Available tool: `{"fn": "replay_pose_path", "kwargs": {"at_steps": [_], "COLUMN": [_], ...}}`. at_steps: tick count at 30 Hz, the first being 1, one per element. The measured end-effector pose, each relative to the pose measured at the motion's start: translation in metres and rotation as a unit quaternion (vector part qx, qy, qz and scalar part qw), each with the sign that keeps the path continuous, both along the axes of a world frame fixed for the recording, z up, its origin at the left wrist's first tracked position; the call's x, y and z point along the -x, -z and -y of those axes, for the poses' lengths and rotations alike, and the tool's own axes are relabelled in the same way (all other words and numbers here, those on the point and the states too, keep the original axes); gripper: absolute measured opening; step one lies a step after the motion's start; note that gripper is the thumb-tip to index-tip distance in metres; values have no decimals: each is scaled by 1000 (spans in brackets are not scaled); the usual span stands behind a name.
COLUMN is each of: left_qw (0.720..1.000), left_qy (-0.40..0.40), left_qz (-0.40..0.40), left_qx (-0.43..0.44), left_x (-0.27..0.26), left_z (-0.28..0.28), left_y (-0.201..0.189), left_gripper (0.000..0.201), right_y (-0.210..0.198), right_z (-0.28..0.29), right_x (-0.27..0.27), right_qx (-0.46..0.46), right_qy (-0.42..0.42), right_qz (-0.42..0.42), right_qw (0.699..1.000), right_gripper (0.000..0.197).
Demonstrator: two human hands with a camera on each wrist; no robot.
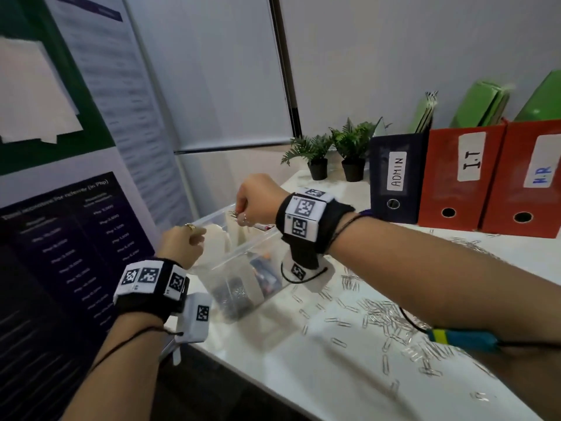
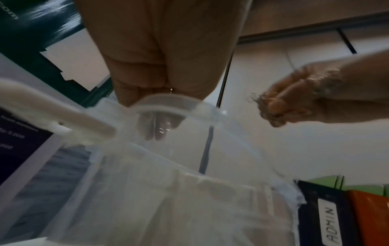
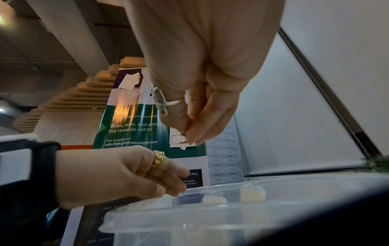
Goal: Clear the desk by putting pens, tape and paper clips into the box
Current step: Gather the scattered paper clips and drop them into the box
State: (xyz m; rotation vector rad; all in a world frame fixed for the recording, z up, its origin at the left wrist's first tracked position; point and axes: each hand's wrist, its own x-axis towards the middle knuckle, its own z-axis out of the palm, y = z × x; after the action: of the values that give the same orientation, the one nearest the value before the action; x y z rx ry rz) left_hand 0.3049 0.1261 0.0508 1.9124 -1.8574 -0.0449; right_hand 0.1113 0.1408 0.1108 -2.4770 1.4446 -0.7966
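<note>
A clear plastic box (image 1: pixel 243 268) stands tilted at the desk's left end, with dark items and paper clips inside. My left hand (image 1: pixel 194 238) grips its near-left rim, and its fingers (image 2: pixel 160 131) show through the plastic wall of the box (image 2: pixel 189 199). Above the box opening my right hand (image 1: pixel 243 209) pinches a small bunch of paper clips (image 1: pixel 233 214). The same clips (image 3: pixel 179 138) hang from its fingertips in the right wrist view, over the box (image 3: pixel 231 216). Many loose paper clips (image 1: pixel 379 317) lie scattered on the white desk (image 1: pixel 288 360).
A dark ADMIN binder (image 1: pixel 397 174) and two red binders (image 1: pixel 461 177) stand along the back wall beside two small potted plants (image 1: pixel 318 153). A tall poster (image 1: pixel 76 238) stands close on the left. A blue and yellow object (image 1: pixel 461 338) lies under my right forearm.
</note>
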Motion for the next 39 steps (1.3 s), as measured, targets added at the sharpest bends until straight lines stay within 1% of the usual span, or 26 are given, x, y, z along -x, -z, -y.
{"fn": "replay_pose_path", "kwargs": {"at_steps": [4,7,9,11,15,16,20,22,26,28,30,32,33,34,36,37,39], "left_qw": [997,994,991,990,992,992,990,989,985,979,970,962,962,964,969,964,940], "left_qy": [-4,4,-3,-2,7,5,6,9,6,41,96,142,169,198,238,255,289], "left_qz": [-50,-83,-116,-123,-110,-112,-121,-117,-95,-94,-87,-75,-54,-28,33,78,136], "left_qx": [52,65,65,65,57,60,74,92,145,174,207,219,209,175,60,-2,-123], "left_x": [-2,-3,-5,-4,-5,-6,-5,-4,6,23,46,73,88,100,127,137,153], "left_z": [-9,-10,-11,-11,-7,-6,-6,-6,-12,-22,-36,-47,-51,-53,-58,-59,-58], "left_y": [10,18,20,20,21,22,26,26,25,24,26,34,39,44,56,62,75], "left_gripper": [51,55,55,55,57,57,54,52,49,47,44,43,42,41,40,42,54], "right_y": [6,20,28,35,46,49,48,44,42,48,58,74,83,93,113,121,133], "right_z": [21,33,38,40,47,49,49,45,33,23,13,5,4,4,4,3,-1], "right_x": [-43,-64,-73,-74,-75,-74,-69,-62,-29,0,31,61,77,90,120,132,150], "right_qx": [-31,-53,-78,-99,-122,-123,-138,-107,-37,-14,21,37,20,-10,-90,-123,-181], "right_qy": [-22,-30,-45,-54,-62,-62,-68,-77,-83,-89,-97,-67,-36,0,57,64,59], "right_qz": [-15,-30,-23,-21,-11,9,153,184,205,225,242,212,177,133,35,-9,-72], "right_qw": [999,998,996,993,991,990,976,974,975,970,965,974,983,991,994,990,979], "right_gripper": [19,22,25,27,28,27,23,23,22,19,15,12,13,15,18,21,27]}}
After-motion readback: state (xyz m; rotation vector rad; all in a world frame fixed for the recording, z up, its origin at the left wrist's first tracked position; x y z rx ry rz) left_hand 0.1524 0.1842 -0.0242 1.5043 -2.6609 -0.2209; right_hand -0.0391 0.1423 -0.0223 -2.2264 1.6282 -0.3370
